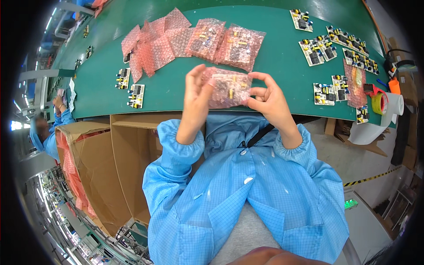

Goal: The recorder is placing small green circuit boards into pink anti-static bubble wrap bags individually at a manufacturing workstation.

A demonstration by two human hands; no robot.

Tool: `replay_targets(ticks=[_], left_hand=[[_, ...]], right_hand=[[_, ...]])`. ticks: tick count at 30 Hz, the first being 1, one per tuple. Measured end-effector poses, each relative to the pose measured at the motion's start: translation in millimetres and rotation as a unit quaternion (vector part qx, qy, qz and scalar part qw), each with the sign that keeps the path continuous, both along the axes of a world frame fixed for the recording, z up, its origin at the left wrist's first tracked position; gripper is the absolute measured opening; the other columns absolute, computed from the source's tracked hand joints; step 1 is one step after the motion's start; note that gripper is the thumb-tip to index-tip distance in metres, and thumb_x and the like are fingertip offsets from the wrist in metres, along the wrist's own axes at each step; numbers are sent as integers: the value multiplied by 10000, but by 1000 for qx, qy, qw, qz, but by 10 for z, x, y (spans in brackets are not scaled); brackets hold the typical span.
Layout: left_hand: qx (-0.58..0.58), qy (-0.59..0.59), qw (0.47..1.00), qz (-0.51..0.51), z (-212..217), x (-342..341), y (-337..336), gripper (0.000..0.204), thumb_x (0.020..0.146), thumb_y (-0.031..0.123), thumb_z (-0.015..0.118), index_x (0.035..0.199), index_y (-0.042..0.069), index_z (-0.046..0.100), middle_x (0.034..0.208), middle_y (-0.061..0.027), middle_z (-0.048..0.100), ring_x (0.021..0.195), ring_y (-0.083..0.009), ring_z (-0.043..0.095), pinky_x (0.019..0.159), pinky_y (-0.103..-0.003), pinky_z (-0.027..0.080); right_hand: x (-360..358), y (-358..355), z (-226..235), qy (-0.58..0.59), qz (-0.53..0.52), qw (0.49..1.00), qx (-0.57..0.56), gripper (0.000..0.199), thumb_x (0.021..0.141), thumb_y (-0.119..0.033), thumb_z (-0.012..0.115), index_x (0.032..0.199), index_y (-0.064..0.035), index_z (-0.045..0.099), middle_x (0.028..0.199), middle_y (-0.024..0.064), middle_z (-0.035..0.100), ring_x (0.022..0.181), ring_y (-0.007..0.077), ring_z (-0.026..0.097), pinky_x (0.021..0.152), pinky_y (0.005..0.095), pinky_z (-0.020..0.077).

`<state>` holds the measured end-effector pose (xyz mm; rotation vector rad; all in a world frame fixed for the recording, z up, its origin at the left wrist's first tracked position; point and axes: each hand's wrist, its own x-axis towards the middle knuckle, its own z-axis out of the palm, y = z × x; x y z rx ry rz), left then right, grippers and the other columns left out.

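Smooth tabletop point(168, 90) underlies a rectangular bubble-wrap packet point(229, 89) pinched by left hand point(194, 99) and right hand point(271, 100).

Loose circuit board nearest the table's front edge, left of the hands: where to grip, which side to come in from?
I'd pinch the circuit board by its two long edges, from above and the right. It appears to lie flat, populated side up, so the crowded top looks a poor hold; a second board sits close behind, to its left.
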<state>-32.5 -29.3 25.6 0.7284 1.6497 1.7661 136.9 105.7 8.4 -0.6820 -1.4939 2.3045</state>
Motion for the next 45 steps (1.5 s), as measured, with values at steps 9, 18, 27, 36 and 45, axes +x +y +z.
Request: replay_targets(ticks=[9,18,27,36,45], left_hand=[[67,-191,975,-96,210,37,11,599,976,54,527,1474,47,194,1342,-155,532,1160,-180,576,932,-314,510],[0,-215,971,-100,213,56,123,394,934,24,601,1292,11,438,1220,-108,611,1098,-180,623,931,-339,533],[163,-295,938,-78,81,-179,551,442,927,28,642,1328,-31,464,1245,-147,614,1159,-244,612,1017,-382,500],[-117,504,843,146,-102,-1015,110,377,801,58,712,1152,0,587,1174,-159,603,1103,-335,585,931,-411,489],[-187,549,796,171,-468,-1135,187,127,848,83,678,965,48,645,934,-130,586,926,-335,570,793,-439,482]], right_hand=[[26,17,121,22,32,999,6,670,833,97,662,1428,-9,375,1096,158,711,821,60,654,661,169,488],[-28,202,227,63,80,994,29,672,898,-66,685,1469,-35,332,1172,108,683,919,102,664,658,201,503],[-581,855,426,10,-45,960,277,506,858,-124,767,1279,12,523,1157,126,663,906,140,670,792,275,549],[-589,2036,157,-232,-320,660,639,525,829,-372,760,1179,-8,615,1163,194,657,1082,382,614,924,458,495],[-660,2362,99,-494,-175,706,477,808,684,-402,850,1303,16,542,1371,210,529,1274,387,495,1018,472,467]])
